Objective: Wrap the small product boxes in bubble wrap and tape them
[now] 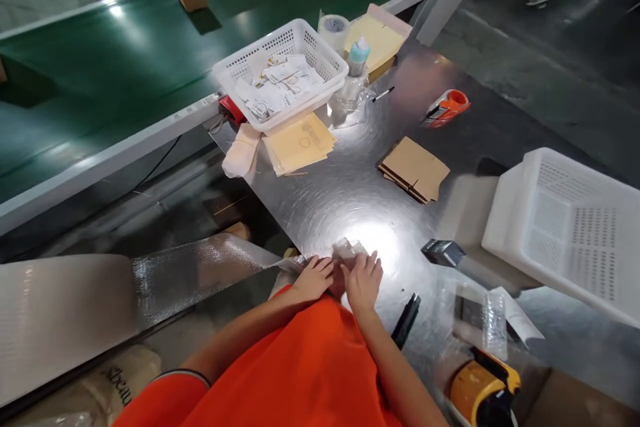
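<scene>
At the near edge of the metal table, my left hand (316, 277) rests with its fingers stretched out over bubble wrap. My right hand (364, 281) lies beside it, fingers spread, touching a crumpled end of clear bubble wrap (349, 249) between the two hands. A long strip of bubble wrap (200, 270) runs from the left up to my left hand. Whatever lies under the wrap is hidden by my hands. A black box cutter (407, 320) lies to the right of my right hand, apart from it.
A white basket (235, 97) of papers stands at the back by the green conveyor (125, 73). Flat cardboard pieces (417, 167), an orange tape dispenser (447, 108), a small dark box (443, 252), a white crate (510, 213) and a yellow tape dispenser (477, 390) are to the right.
</scene>
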A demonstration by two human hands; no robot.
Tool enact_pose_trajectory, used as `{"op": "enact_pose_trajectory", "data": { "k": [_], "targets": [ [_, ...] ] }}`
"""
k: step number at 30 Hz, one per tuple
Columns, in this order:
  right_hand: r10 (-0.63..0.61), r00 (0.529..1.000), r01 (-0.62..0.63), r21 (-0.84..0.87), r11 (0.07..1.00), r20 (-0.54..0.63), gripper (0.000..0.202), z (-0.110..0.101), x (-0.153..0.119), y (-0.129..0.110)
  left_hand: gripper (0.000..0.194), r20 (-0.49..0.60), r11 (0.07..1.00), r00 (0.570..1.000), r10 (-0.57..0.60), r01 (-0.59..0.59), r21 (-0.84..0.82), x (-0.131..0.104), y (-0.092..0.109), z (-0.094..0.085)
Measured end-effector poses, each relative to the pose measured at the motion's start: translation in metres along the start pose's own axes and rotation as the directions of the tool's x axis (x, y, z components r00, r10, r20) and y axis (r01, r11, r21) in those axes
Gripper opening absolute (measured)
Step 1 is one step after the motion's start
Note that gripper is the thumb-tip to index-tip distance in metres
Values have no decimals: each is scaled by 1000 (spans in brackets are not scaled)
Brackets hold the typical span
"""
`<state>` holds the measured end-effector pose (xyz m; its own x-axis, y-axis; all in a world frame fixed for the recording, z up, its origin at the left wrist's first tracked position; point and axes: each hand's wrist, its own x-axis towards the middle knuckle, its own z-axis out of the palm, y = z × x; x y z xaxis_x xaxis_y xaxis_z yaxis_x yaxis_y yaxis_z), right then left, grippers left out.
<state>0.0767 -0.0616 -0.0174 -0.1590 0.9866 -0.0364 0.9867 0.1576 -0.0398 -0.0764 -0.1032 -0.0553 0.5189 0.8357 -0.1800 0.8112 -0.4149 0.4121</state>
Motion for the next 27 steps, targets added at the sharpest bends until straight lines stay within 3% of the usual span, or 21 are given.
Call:
{"op": "enact_pose_trajectory", "data": {
  "k": [4,7,12,18,27],
  "targets": [
    [-37,998,39,-28,999,42,35,-4,-7,-4,31,22,997,999,27,-29,71,-1,-2,-3],
    [-27,1000,27,56,998,8,34,-3,0,6,32,41,994,998,37,-41,101,-1,-3,-6],
    [-10,1000,16,197,980,-30,38,5,24,40,36,55,994,998,39,-44,100,9,-1,-14],
    [6,1000,1,207,978,-31,42,6,52,78,37,92,998,996,13,-19,61,33,1,-30],
    [39,994,-33,61,998,-105,31,10,27,45,43,93,994,994,-54,45,96,30,4,-29]
  ]
}}
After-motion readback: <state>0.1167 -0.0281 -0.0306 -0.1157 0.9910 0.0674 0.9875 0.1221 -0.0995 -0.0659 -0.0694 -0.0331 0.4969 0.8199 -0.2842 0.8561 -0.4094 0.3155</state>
